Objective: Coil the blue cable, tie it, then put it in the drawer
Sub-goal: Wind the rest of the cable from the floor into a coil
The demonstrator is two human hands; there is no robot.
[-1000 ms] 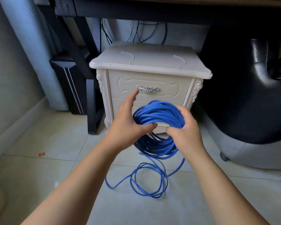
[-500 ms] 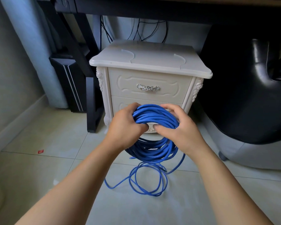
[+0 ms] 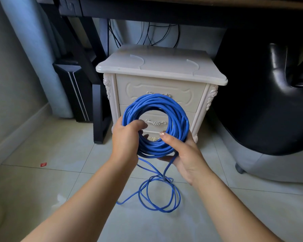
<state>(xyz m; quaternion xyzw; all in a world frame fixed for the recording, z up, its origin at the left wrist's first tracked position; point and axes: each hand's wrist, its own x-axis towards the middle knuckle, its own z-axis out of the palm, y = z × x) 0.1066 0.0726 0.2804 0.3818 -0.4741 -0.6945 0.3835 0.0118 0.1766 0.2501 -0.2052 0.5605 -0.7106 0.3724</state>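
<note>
A thick coil of blue cable (image 3: 177, 116) stands upright in front of the cream nightstand (image 3: 161, 74). My left hand (image 3: 125, 138) grips the coil's lower left side with fingers curled through the ring. My right hand (image 3: 184, 152) holds the lower right side, thumb on top and fingers underneath. A loose tail of the cable (image 3: 157, 194) drops from my hands and lies in a few loops on the tiled floor. Both drawers are closed; the upper drawer (image 3: 189, 95) has its handle partly hidden by the coil, and the lower drawer handle (image 3: 156, 122) shows through the ring.
A black desk frame leg (image 3: 98, 109) and a dark computer case (image 3: 72, 91) stand left of the nightstand. A black leather chair (image 3: 269, 95) fills the right side. Black wires (image 3: 156, 35) hang behind. A small red scrap (image 3: 43, 164) lies on the floor tiles.
The coil has been turned upright and raised so its ring faces me. Both hands shifted from its top to its lower edge. The loose tail on the floor is shorter.
</note>
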